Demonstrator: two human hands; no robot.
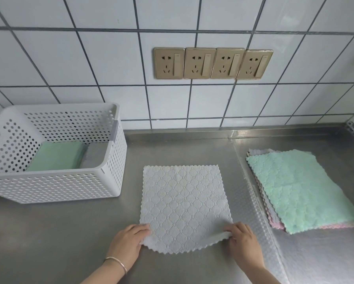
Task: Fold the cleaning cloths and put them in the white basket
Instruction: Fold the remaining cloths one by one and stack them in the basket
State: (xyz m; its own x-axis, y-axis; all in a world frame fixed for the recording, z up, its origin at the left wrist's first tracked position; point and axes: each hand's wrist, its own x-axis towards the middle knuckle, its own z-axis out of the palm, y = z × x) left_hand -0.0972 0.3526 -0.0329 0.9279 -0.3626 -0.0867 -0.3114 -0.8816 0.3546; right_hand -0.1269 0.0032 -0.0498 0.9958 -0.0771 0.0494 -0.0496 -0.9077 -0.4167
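A pale grey quilted cleaning cloth (184,206) lies spread flat on the steel counter in the middle. My left hand (129,240) pinches its near left corner. My right hand (242,240) pinches its near right corner, and the near edge is lifted slightly off the counter. The white perforated basket (55,187) stands at the left, holding a folded green cloth (57,156) and a folded grey cloth (94,154) side by side. A stack of unfolded cloths (298,189), green on top with pink and grey edges below, lies at the right.
The steel counter (73,232) meets a white tiled wall with a row of gold sockets (213,63). A raised seam (260,201) runs between the spread cloth and the stack. A bracelet sits on my left wrist.
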